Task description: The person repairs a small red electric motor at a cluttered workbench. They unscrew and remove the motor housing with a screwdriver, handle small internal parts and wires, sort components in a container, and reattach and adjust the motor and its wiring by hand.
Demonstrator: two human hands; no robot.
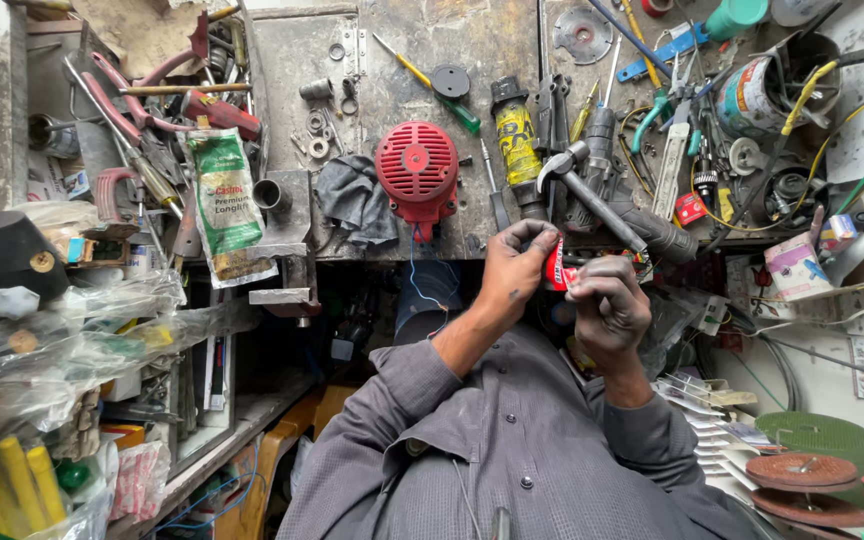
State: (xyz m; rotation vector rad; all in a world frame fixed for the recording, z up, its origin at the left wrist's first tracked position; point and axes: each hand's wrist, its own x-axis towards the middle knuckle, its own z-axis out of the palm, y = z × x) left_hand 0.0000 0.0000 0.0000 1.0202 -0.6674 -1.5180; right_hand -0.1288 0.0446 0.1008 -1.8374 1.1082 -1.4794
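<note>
Left hand (514, 268): raised in front of the chest, fingers curled and clamped on one end of a small red packet (555, 268).
Right hand (607, 305): closed on the other end of the same red packet, knuckles turned towards the camera; the two hands are brought together, almost touching.
Red packet: held between both hands, just above the near edge of the table (402, 70); mostly hidden by the fingers, so its exact kind cannot be told.
Beyond the left hand: a red round motor housing (417, 170) is set on the table, with a dark rag (352, 205) beside it and a thin blue wire hanging down from it.
Beyond the right hand: a hammer (592, 190) is laid aslant, and a yellow tube (517, 140) is seen just past it.
Far to the left of the hands: a green and white pouch (222, 200) is laid among pliers and tools.
Far to the right of the hands: reddish grinding discs (802, 480) are stacked low.
</note>
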